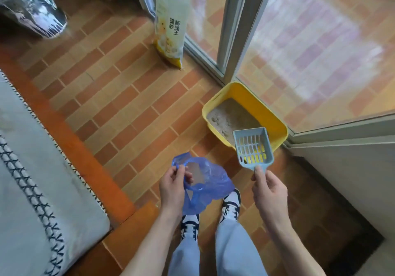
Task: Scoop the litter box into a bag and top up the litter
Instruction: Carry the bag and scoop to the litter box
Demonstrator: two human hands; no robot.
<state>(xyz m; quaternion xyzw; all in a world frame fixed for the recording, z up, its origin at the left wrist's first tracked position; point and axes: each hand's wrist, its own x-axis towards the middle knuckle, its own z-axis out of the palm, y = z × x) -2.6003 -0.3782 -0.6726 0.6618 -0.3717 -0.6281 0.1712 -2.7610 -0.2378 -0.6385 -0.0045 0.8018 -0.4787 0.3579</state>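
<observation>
A yellow litter box (pixel 275 117) with grey litter (pixel 228 117) stands on the tiled floor by the glass door. My right hand (pixel 267 188) grips the handle of a pale blue slotted scoop (pixel 252 147), held in the air over the box's near corner; the scoop looks empty. My left hand (pixel 173 186) pinches the rim of a thin blue plastic bag (pixel 209 181), which hangs open in front of me. A yellow and white bag of cat litter (pixel 171 30) stands upright against the door frame, farther away.
A grey mat with dark stitching (pixel 32 190) lies on a raised orange ledge at the left. A clear plastic container (pixel 34 8) stands at the top left. Sliding glass doors (pixel 310 51) and a low wall (pixel 342 179) bound the right side. My feet (pixel 230 203) stand on the tiles.
</observation>
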